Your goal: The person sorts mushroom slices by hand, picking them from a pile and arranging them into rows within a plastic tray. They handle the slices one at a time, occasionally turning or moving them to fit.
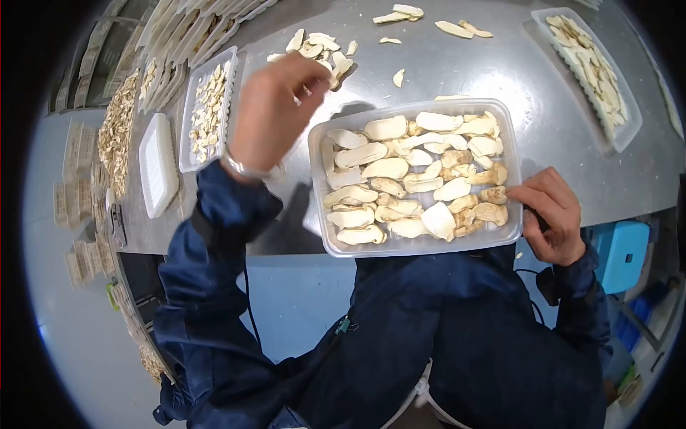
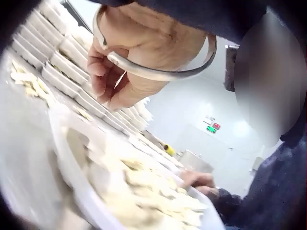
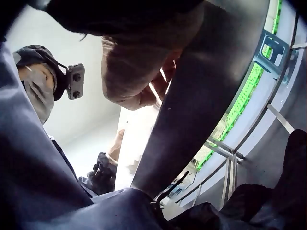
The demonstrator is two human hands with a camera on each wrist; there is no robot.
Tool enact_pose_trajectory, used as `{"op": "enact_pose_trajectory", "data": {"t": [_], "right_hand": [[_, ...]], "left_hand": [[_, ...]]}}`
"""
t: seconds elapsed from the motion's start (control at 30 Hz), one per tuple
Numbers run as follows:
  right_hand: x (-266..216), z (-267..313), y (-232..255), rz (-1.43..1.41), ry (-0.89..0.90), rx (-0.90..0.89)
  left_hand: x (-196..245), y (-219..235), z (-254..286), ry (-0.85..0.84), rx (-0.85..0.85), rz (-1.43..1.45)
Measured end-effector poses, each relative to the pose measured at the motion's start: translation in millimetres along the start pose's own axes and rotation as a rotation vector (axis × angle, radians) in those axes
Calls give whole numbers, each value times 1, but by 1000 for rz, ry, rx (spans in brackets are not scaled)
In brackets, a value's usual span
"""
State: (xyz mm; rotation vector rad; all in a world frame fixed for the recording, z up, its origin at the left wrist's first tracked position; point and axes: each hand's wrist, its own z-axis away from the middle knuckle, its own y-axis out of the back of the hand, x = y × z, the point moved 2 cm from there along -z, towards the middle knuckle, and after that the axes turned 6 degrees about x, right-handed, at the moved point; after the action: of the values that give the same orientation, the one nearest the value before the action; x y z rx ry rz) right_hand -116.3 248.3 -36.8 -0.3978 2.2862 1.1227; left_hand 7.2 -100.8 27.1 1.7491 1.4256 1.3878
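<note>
Grey metal table (image 1: 471, 79) seen under everything; stacked white plastic trays (image 1: 207, 32) at its far left. Clear rectangular plastic tray (image 1: 319, 193) placed at the near edge, filled with rows of pale, brown-edged slices (image 1: 386, 168). Two more trays seen: clear slice-filled tray (image 1: 629, 136) far right, white-rimmed tray of small pieces (image 1: 231, 68) on the left. White ribbed tray (image 1: 158, 166) just beside the latter.

Left hand (image 1: 275, 107) held above the table, beyond the rectangular tray's left side, fingers curled, fingertips at a loose pile of pale slices (image 1: 314, 46); whether one is pinched can't be told. Right hand (image 1: 554, 214) placed at the rectangular tray's right rim, fingers bent, index fingertip over it; firm grip can't be confirmed. Silver metal bangle (image 1: 246, 169) worn on left wrist.
</note>
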Motion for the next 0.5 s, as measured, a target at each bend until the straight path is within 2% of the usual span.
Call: {"op": "enact_pose_trajectory", "data": {"t": [0.07,0.1,0.2,0.23,0.33,0.5], "right_hand": [[0,0,0,-6,0,-1],[1,1,0,-9,-3,0],[2,1,0,-6,0,2],[2,1,0,-8,-5,1],[1,1,0,-9,-12,-5],[1,0,0,-7,1,-4]], "left_hand": [[-38,-3,-12,133,-50,-54],[-41,-8,-17,136,-77,-92],[-38,-23,-24,122,-133,-169],[-45,-29,-25,55,-130,-182],[-46,-34,-25,84,-171,-212],[-34,-21,-19,100,-93,-7]]}}
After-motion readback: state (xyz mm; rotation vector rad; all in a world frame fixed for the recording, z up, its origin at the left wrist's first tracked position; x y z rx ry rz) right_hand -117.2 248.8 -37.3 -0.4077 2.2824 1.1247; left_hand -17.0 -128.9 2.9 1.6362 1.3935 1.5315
